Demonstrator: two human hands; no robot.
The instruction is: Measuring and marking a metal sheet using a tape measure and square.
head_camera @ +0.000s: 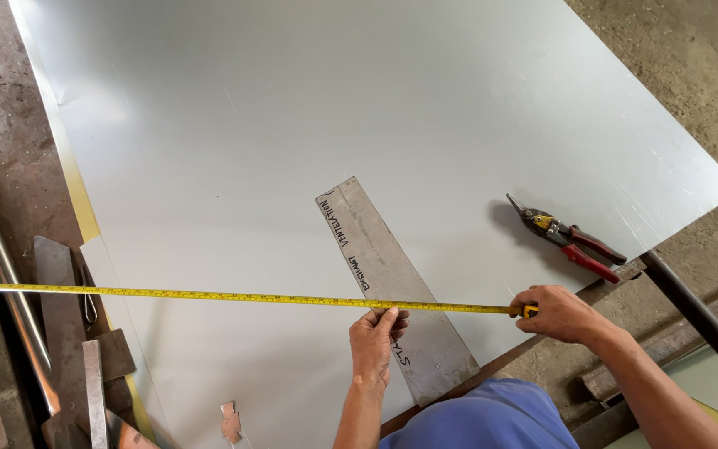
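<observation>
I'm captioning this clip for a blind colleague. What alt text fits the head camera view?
A person stretches a yellow tape measure across a large grey metal sheet, right hand gripping its end, left hand pressing it onto a flat steel strip. Red-handled tin snips lie on the sheet near the right hand.

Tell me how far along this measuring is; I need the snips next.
Done: the yellow tape measure is stretched across the metal sheet. In hand: the left hand presses the tape onto the flat metal strip, while the right hand holds the tape's end. Left: no marks or cuts show; the red-handled snips lie untouched.
</observation>
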